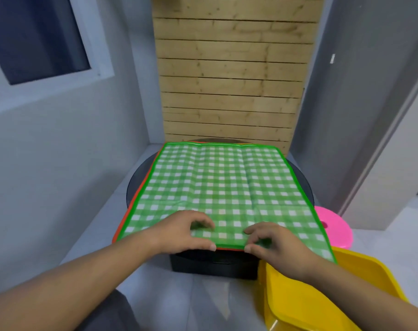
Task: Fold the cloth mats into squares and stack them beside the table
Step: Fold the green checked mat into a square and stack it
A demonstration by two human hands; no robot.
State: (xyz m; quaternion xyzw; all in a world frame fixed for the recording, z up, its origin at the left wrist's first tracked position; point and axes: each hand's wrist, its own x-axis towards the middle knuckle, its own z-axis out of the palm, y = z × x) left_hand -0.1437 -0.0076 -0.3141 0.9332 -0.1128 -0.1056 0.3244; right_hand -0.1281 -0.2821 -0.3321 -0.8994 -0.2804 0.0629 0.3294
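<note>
- Lying flat and unfolded, the green checked mat [227, 182] covers most of the round dark table [301, 177]. Its far edge reaches nearly to the table's back rim, and its near right corner hangs over the front.
- Under it lies a second mat [229, 248]. Only its orange border shows, along the left side and in the gap between the hands at the near edge.
- The left hand [184, 231] grips the green mat's near edge left of the middle, with curled fingers on top and the thumb at the hem.
- The right hand [275, 244] pinches the same edge just right of the middle, with bent fingers on the cloth and the thumb tip against the hem.
- The two hands sit close together but do not touch. The edge between them looks flat on the mat below.
- A yellow tub [322, 295] stands at the near right, partly under the right forearm.
- A pink round object [334, 228] sits just beyond the mat's right corner.
- Behind the table rises a wooden slat panel [232, 80], with a window [36, 37] on the left wall.
</note>
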